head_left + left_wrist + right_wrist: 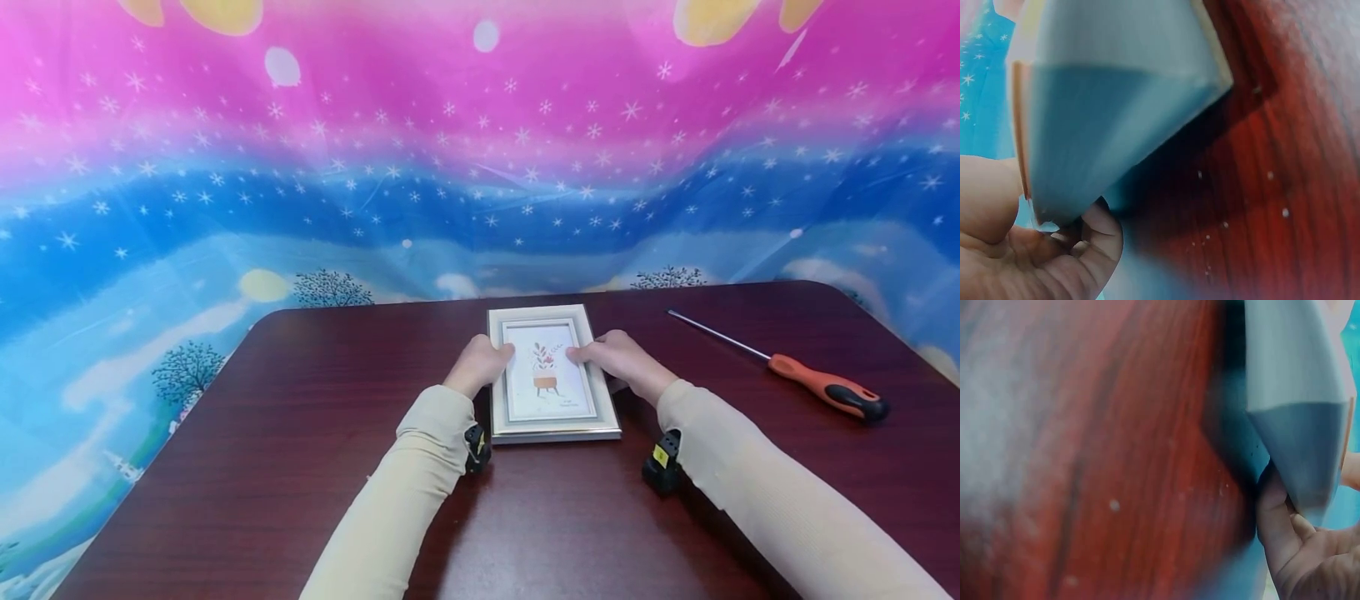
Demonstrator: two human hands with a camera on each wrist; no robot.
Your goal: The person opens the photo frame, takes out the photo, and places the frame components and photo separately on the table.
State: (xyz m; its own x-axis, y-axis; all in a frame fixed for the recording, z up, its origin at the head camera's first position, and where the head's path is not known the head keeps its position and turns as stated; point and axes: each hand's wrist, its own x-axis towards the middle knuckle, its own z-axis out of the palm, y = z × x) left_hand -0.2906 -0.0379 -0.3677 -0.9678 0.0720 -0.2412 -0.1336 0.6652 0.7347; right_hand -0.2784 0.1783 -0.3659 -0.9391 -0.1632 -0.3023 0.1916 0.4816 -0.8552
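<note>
A white picture frame (553, 425) with a silvery border holds a print of a plant in an orange pot. My left hand (482, 365) grips its left side, the thumb lying over the front and the fingers curled beneath. On the opposite side my right hand (621, 363) holds it the same way, thumb on the front. Both wrist views show the frame's edge (1085, 137) raised over the table, with a dark shadow below. In the right wrist view, fingers (1279, 519) are bent under the frame.
To the right on the dark reddish wooden table (285, 467) lies a screwdriver (817, 383) with an orange and black handle, its shaft pointing to the back left. A pink and blue snowflake-patterned cloth (450, 167) hangs behind the table.
</note>
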